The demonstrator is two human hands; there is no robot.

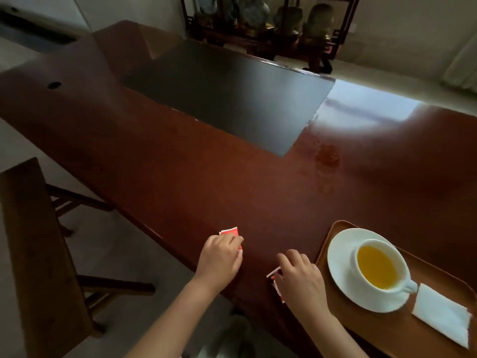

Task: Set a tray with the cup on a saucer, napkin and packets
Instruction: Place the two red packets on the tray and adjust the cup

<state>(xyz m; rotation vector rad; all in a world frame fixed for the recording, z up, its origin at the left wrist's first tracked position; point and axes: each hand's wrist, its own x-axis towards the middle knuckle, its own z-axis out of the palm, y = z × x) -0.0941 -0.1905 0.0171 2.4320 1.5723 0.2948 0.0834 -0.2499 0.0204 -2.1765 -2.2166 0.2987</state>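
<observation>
A brown wooden tray lies at the table's near right corner. On it a white cup of yellow-orange drink stands on a white saucer, with a folded white napkin beside it to the right. My left hand rests on a red and white packet on the table, fingers curled over it. My right hand covers a second red and white packet just left of the tray. Most of each packet is hidden under the fingers.
The long reddish wooden table carries a dark rectangular mat further back. A wooden chair stands to the left of the table. A dark display shelf with ornaments stands against the far wall.
</observation>
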